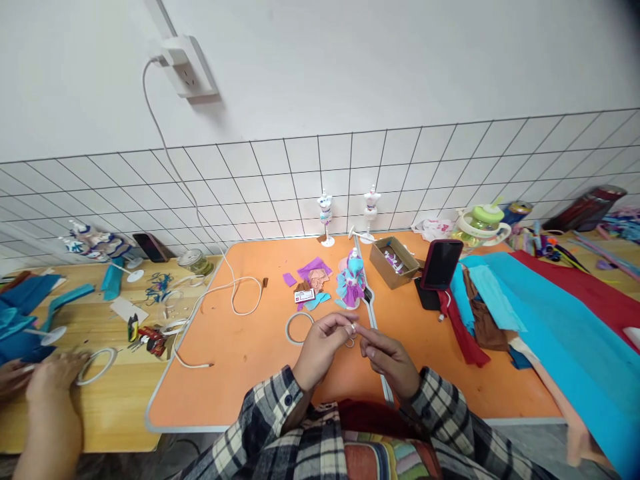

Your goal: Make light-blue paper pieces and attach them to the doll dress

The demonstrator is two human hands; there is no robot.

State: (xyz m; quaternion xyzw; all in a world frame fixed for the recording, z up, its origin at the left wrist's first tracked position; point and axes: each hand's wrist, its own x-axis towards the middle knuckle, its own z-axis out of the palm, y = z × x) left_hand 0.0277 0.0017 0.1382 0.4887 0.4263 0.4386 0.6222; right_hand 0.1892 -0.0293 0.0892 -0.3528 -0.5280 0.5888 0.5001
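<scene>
My left hand (320, 348) is closed in a pinch on a small white piece (353, 328), too small to name. My right hand (393, 363) meets it there, index finger straight and the other fingers curled; what these fingers grip, if anything, cannot be made out. Just below the fingertips a small thin ring (350, 343) shows in part. A white tape ring (288, 329) lies flat beside my left hand. Beyond my hands stands a miniature dress form (354, 280) in a blue and purple dress. Purple, brown, pink and blue fabric scraps (317, 275) lie to its left.
Two small dress forms (325, 213) stand by the wall. A cardboard box (395, 279), a phone on a stand (442, 265) and blue fabric (565, 320) are to the right. A white cable (230, 283) crosses the left side. A co-worker's hand (55, 377) rests far left.
</scene>
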